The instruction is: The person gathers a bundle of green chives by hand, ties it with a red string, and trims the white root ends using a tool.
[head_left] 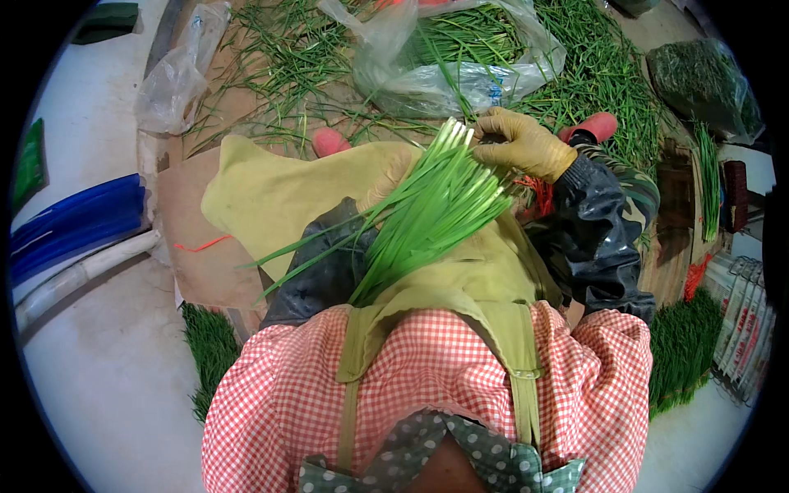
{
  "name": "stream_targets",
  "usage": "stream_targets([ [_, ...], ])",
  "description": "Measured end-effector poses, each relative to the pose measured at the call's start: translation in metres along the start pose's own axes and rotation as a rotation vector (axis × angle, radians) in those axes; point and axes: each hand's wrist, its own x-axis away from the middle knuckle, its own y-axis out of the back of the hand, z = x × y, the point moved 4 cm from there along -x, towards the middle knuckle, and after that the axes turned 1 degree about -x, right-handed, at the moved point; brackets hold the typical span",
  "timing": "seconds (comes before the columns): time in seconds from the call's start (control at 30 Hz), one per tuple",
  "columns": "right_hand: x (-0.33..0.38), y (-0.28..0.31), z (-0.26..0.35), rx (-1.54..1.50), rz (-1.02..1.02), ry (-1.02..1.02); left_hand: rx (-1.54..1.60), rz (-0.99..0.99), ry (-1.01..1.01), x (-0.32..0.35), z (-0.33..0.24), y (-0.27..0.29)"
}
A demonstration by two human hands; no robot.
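Observation:
A bunch of green garlic chives (440, 218) lies slantwise across my lap, its white stem ends toward the far right and its leaf tips toward the near left. My left hand (388, 182), in a yellowish glove, is partly covered by the leaves and appears closed round the bunch from the left; its fingertips are hidden. At the white ends is my right hand (522, 144), in a yellow glove, thumb and fingers pinched at the stems. Beneath the bunch spreads an olive apron (288, 177). Red ties (538, 195) hang beside my right wrist.
Beyond my lap, a clear plastic bag (378, 70) holds more chives, with loose chives (592, 74) heaped around. A bagged green bundle (703, 82) stands far right. Chive stacks (682, 349) flank me. Blue plastic (82, 226) and a pale pipe (86, 275) lie left.

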Motion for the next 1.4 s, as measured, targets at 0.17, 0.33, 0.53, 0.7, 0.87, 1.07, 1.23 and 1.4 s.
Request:
stream_targets([
  [0.17,0.006,0.005,-0.015,-0.601,-0.18,-0.167,0.057,-0.018,-0.055,0.004,0.004,0.013],
  [0.33,0.037,-0.035,-0.032,-1.149,-0.366,-0.244,0.061,0.005,-0.05,0.003,0.002,0.01],
  [0.53,-0.01,-0.075,0.006,-1.44,-0.244,0.118,0.089,0.015,-0.037,0.0,0.034,-0.007],
  [0.7,-0.028,-0.07,0.002,-1.507,-0.234,0.192,0.076,0.002,-0.054,0.004,0.034,-0.017],
  [0.87,-0.022,-0.077,-0.01,-1.468,-0.424,0.009,-0.153,-0.115,-0.149,0.007,-0.013,-0.015],
  [1.07,-0.023,-0.075,-0.006,-1.472,-0.348,-0.029,-1.209,-0.27,-0.32,0.019,0.003,-0.054],
  [1.23,-0.031,-0.079,-0.026,-1.333,-0.266,0.027,-1.629,-0.179,-0.292,0.012,-0.003,-0.043],
  [1.4,-0.031,-0.068,0.014,-1.382,-0.226,0.036,-1.584,-0.295,-0.249,0.006,-0.029,-0.053],
])
